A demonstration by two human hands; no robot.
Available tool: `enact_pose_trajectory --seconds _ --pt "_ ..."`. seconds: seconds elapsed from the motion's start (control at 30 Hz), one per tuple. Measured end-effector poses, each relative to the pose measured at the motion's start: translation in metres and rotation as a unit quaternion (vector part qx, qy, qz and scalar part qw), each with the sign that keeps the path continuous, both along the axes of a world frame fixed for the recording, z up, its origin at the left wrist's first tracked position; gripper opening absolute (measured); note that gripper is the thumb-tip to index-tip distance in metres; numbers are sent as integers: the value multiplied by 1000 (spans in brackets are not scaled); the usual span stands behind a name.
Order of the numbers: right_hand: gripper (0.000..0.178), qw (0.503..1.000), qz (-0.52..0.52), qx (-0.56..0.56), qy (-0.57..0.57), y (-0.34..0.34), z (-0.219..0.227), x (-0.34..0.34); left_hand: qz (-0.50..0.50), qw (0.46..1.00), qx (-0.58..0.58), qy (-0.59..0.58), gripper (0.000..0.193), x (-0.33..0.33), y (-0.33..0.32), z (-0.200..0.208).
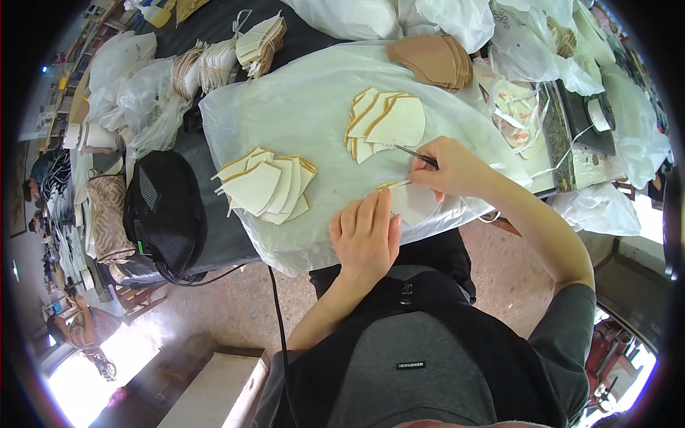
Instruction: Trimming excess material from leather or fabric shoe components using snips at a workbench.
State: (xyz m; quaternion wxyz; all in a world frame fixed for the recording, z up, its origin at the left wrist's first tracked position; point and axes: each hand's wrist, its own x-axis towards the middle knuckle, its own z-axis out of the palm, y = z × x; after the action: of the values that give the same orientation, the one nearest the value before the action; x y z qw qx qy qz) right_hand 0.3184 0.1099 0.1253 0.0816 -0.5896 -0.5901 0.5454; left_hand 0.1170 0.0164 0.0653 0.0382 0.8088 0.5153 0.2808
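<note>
My right hand [449,167] is closed round a slim dark pen-like tool [417,155], whose thin silvery end points left. A cream-coloured cut piece with a brownish edge [415,205] lies below that hand, which is close to its upper edge. My left hand [367,232] rests flat with fingers stretched out, its fingertips at the left side of this piece. Beyond my hands lies a fanned pile of similar cream pieces [396,121]. Another overlapping pile of cream pieces [264,185] sits to the left.
A translucent plastic sheet [314,114] covers the work table. Brown cut pieces [432,60] are stacked at the back, with tied bundles [217,64] at the far left. A black bag [168,210] stands left; white plastic bags [528,43] and a ribbon roll [598,114] are at right.
</note>
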Motion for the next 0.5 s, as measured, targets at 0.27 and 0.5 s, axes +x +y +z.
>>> enact_pose_trajectory --seconds 0.27,0.5 --pt "14 999 43 26 -2 -3 -4 5 -9 999 -14 40 42 -1 5 6" --pt "17 989 87 107 -58 -4 -8 2 -37 997 -36 61 42 2 8 18"
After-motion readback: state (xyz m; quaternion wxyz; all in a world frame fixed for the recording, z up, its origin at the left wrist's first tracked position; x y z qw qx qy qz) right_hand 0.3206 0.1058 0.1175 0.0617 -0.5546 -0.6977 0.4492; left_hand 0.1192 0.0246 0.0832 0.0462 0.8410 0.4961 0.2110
